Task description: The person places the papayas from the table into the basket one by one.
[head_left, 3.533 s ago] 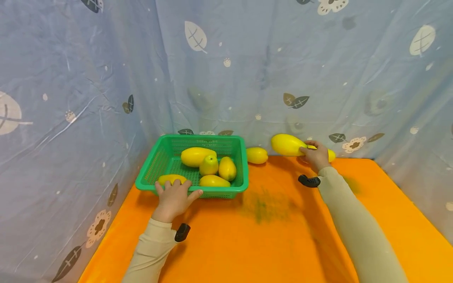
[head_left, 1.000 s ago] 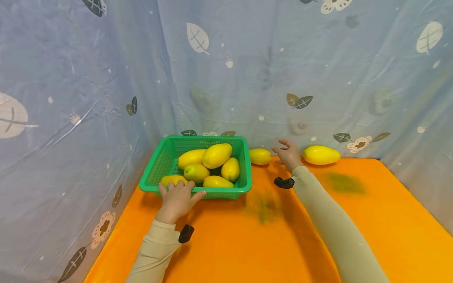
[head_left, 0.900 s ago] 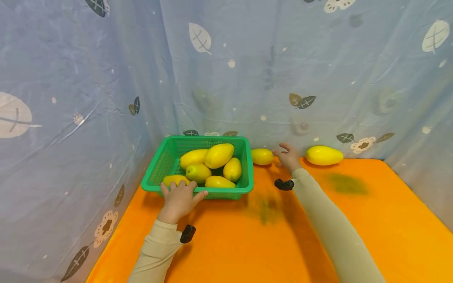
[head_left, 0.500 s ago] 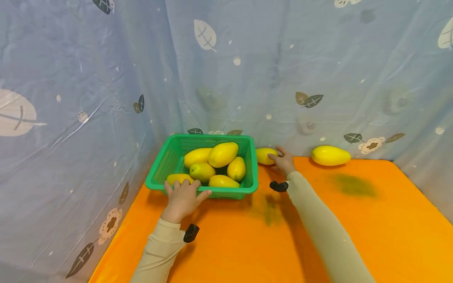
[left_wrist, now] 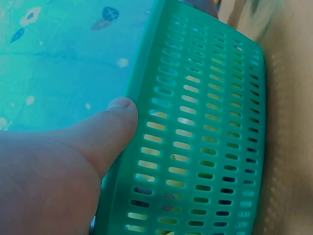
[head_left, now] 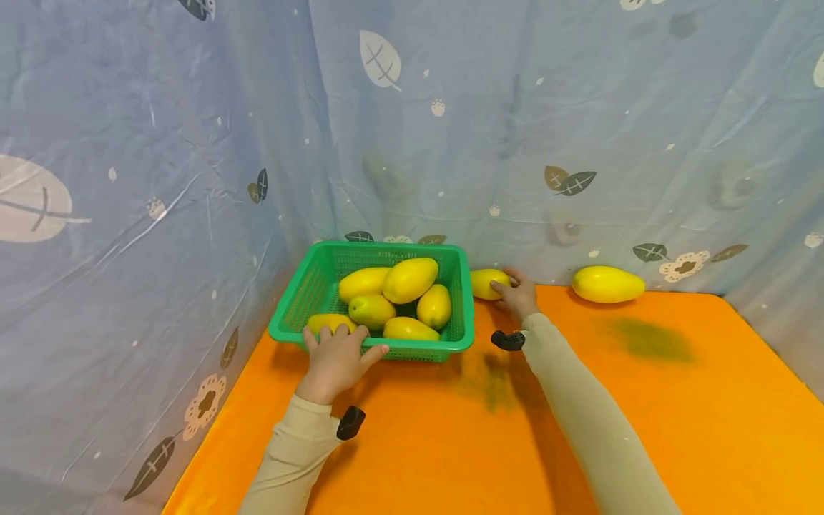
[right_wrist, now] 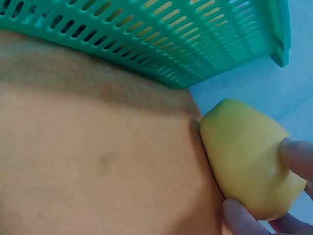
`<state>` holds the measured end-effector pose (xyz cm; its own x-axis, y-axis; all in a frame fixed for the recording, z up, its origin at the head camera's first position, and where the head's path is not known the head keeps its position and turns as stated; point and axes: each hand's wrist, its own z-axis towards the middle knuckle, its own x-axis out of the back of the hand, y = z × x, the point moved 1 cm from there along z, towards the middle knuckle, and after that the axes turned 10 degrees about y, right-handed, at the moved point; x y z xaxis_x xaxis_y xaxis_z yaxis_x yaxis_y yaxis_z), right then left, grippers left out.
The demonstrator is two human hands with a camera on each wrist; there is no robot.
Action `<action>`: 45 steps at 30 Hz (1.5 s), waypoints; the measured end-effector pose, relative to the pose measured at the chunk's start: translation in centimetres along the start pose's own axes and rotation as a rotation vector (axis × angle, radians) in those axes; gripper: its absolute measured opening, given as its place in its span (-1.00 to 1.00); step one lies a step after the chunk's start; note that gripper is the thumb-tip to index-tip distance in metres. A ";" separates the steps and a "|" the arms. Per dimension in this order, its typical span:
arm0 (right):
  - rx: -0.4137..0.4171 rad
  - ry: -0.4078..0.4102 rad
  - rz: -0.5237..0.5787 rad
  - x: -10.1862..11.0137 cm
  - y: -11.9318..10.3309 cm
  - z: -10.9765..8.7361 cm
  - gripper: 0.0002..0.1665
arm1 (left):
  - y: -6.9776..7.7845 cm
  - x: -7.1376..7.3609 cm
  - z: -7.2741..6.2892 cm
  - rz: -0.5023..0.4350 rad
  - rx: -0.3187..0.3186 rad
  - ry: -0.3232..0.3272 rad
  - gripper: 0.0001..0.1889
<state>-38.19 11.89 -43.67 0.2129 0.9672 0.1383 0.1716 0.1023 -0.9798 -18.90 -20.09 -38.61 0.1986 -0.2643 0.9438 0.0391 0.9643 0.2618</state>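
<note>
A green plastic basket (head_left: 370, 244) holds several yellow papayas (head_left: 410, 280), some stacked on others. My left hand (head_left: 336, 361) grips its near rim at the front left. Its fingers reach over the rim beside a papaya; in the left wrist view the thumb (left_wrist: 115, 125) lies against the outer edge. To the right of the basket, my right hand (head_left: 518, 295) holds another papaya (head_left: 488, 284) at its right end. The right wrist view shows this papaya (right_wrist: 244, 156) between thumb and fingers, low at the orange surface, its greenish end towards the basket.
One more papaya (head_left: 607, 285) lies further right by the back curtain (head_left: 489, 143). Orange cloth (head_left: 438, 443) covers the table, with a dark greenish patch (head_left: 651, 340) on the right. Patterned curtains stand close behind and at both sides.
The right hand put a papaya into the basket on top of the others, then went back and took hold of the one beside the basket. The left hand stayed at the rim.
</note>
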 end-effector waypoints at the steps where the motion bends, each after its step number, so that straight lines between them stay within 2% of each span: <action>1: -0.001 -0.002 0.005 0.2 0.0 0.0 -0.23 | 0.1 0.0 0.0 -0.001 -0.003 -0.001 -0.38; 8: 0.040 -0.004 -0.023 2.4 -1.3 -0.3 -0.21 | 0.1 -0.1 0.0 -0.005 0.000 -0.012 -0.36; 12: 0.062 0.008 0.018 4.0 -4.0 -0.9 -0.19 | -0.1 -0.2 0.1 -0.004 0.002 -0.014 -0.35; 15: 0.094 -0.016 0.049 4.5 -6.3 -1.9 -0.18 | -0.2 -0.2 0.2 -0.001 0.003 -0.023 -0.34; 18: 0.152 -0.066 0.052 3.3 -8.2 -3.1 -0.20 | -0.5 0.0 0.2 0.005 0.008 -0.031 -0.33; 22: 0.203 -0.170 0.036 0.4 -9.7 -5.4 -0.24 | -0.6 0.1 0.2 0.005 0.010 -0.035 -0.33; 28: 0.210 -0.362 -0.089 -3.4 -9.4 -9.0 -0.27 | -0.3 -0.1 0.0 -0.009 0.003 -0.033 -0.35; 32: 0.226 -0.430 -0.216 -4.9 -8.6 -10.6 -0.30 | -0.1 -0.1 0.0 -0.010 -0.001 -0.028 -0.35; 38: 0.266 -0.437 -0.343 -5.7 -7.8 -11.5 -0.32 | 0.0 -0.1 0.2 -0.009 -0.001 -0.031 -0.35; 45: 0.250 -0.398 -0.349 -5.9 -7.9 -11.3 -0.29 | -0.3 -0.1 0.2 -0.005 0.005 -0.040 -0.34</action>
<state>-29.96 2.80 -35.15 -0.2015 0.8743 0.4416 -0.0762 0.4355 -0.8970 -19.13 -20.30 -38.77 0.1594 -0.2694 0.9497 0.0355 0.9630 0.2672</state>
